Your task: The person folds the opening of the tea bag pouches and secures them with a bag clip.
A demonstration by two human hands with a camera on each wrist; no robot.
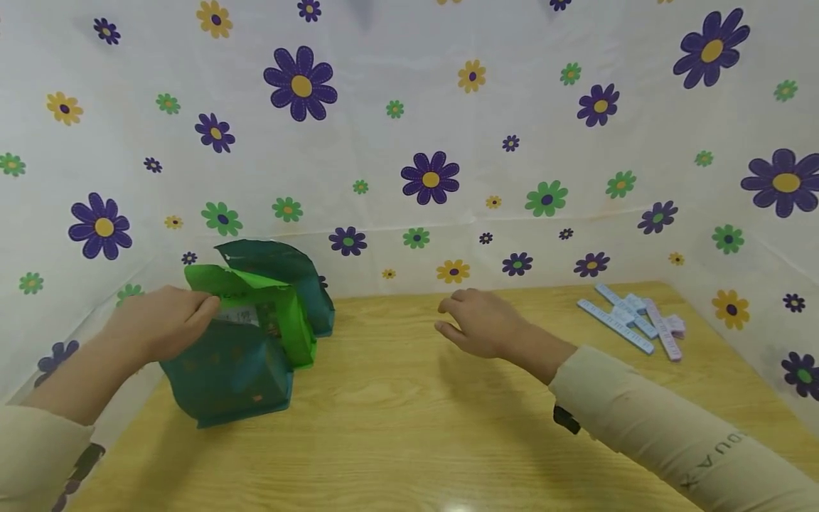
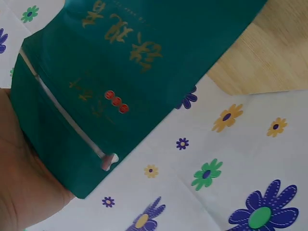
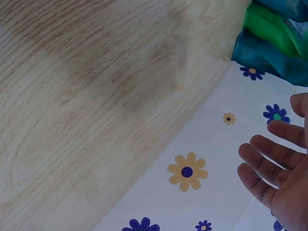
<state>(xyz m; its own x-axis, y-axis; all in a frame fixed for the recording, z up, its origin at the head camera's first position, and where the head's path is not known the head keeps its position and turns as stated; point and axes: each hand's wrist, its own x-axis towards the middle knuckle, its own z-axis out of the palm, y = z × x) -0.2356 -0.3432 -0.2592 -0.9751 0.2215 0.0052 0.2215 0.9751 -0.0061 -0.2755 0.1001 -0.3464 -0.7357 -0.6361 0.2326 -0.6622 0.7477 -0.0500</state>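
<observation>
Teal bag (image 1: 227, 373) is directly in front of the bright green bag (image 1: 297, 334), the landmark on my remote feed; I see the left hand (image 1: 163, 323) grasping the teal bag's top edge, at the near left of the bright green bag; a dark green bag (image 1: 291, 263) stands behind that landmark; the right hand (image 1: 483, 323) is free, fingers parted above the table (image 1: 397, 427), well right of the bright green bag; farther right, pale blue and lilac strips (image 1: 614, 327) lie clustered.

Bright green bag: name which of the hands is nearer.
Left. The left hand grips the front teal bag, close beside the green bag; the right hand is apart, well to the green bag's right.
</observation>
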